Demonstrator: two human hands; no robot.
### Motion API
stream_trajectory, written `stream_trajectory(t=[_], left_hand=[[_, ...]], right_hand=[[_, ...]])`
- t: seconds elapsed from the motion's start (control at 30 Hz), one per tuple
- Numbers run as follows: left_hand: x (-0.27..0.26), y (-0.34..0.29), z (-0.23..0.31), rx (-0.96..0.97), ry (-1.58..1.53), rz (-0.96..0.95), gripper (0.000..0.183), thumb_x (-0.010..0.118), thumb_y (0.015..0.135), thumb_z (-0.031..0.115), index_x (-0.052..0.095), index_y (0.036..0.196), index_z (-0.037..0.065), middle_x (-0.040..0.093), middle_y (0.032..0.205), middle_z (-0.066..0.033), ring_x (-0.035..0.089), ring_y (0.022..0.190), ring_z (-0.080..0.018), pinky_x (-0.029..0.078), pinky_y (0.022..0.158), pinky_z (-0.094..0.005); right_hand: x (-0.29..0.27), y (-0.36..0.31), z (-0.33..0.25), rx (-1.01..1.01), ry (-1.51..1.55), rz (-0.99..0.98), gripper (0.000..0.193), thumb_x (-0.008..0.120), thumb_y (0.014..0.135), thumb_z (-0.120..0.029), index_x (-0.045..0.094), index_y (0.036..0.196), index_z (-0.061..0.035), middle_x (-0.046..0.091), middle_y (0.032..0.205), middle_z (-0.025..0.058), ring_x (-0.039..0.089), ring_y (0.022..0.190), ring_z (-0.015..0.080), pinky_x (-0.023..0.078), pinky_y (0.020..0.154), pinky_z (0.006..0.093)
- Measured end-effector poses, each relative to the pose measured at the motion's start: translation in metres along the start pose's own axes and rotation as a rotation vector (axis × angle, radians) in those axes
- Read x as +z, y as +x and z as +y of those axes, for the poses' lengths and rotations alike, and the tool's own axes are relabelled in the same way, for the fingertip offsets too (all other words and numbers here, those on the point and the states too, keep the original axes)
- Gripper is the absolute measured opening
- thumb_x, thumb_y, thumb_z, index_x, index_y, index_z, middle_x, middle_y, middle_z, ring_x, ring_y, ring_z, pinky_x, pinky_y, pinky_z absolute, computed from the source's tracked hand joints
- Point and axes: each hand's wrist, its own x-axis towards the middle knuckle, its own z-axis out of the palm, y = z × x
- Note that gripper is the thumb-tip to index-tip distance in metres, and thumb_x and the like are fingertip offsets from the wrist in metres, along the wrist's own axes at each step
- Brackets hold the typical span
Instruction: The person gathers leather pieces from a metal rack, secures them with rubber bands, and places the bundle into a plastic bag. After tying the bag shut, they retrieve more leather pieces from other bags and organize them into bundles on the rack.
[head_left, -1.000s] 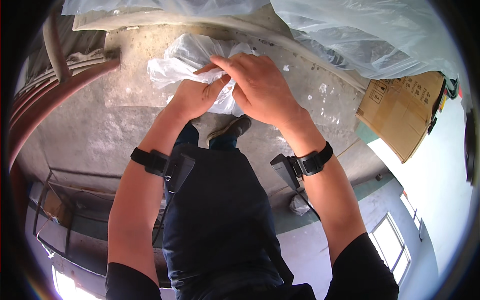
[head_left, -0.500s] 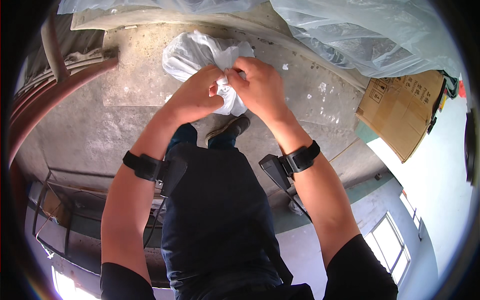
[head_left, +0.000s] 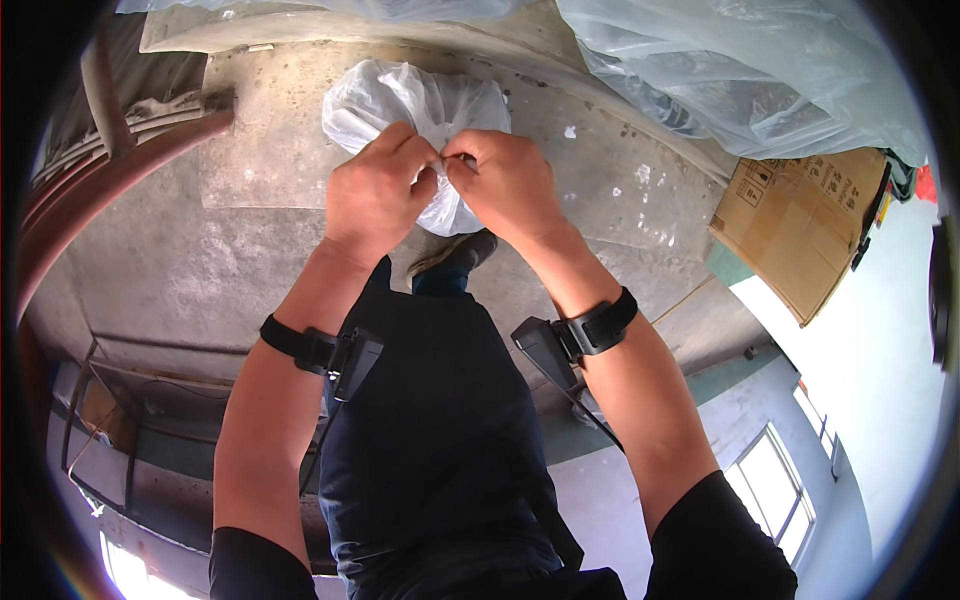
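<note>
A white translucent plastic bag (head_left: 370,98) rests on the concrete floor just beyond my feet, its top gathered toward the middle. My left hand (head_left: 378,190) is closed, thumb and forefinger pinching the gathered top of the bag. Close beside it, my right hand (head_left: 502,182) pinches the same gathered plastic from the other side, and the fingertips of both hands almost meet. What lies inside the bag cannot be made out. The exact bit of plastic between the fingertips is mostly hidden.
At the right leans a brown cardboard box (head_left: 795,225). Large sheets of clear plastic (head_left: 740,70) hang over the far right. Reddish-brown pipes (head_left: 120,185) curve along the left. My shoe (head_left: 455,255) stands close to the bag.
My left hand has turned, its knuckles now more upward and its fingers curled tighter. The right hand has shifted slightly left and down. The bag's loose top has sunk lower between the hands.
</note>
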Motion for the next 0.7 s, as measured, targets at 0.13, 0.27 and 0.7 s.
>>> stream_trajectory(t=[0.13, 0.27, 0.7], left_hand=[[-0.005, -0.005, -0.013, -0.243, -0.065, -0.089, 0.013, 0.072, 0.081, 0.017, 0.066, 0.090, 0.010, 0.065, 0.080, -0.0049, 0.063, 0.063, -0.0228, 0.051, 0.058, -0.0324], [-0.001, -0.010, -0.012, -0.728, -0.499, -0.405, 0.028, 0.061, 0.091, 0.031, 0.068, 0.085, 0.004, 0.068, 0.073, -0.0072, 0.056, 0.054, -0.0174, 0.043, 0.050, -0.0291], [0.015, -0.022, -0.004, -0.864, -0.792, -0.407, 0.024, 0.050, 0.100, 0.023, 0.061, 0.092, 0.004, 0.047, 0.069, 0.0048, 0.037, 0.056, -0.0022, 0.028, 0.046, -0.0211]], right_hand=[[-0.008, -0.003, 0.004, -0.035, 0.033, -0.177, 0.022, 0.065, 0.080, -0.020, 0.073, 0.098, -0.0087, 0.071, 0.085, 0.0128, 0.069, 0.082, 0.0291, 0.053, 0.073, 0.0392], [-0.012, 0.013, 0.015, 0.046, 0.260, -0.404, 0.028, 0.063, 0.084, -0.018, 0.070, 0.104, -0.0002, 0.071, 0.082, 0.0064, 0.063, 0.069, 0.0191, 0.050, 0.067, 0.0333], [-0.013, -0.031, 0.001, 0.268, 0.543, -0.053, 0.035, 0.057, 0.087, -0.006, 0.057, 0.121, -0.0029, 0.057, 0.067, 0.0025, 0.049, 0.060, 0.0089, 0.041, 0.057, 0.0286]])
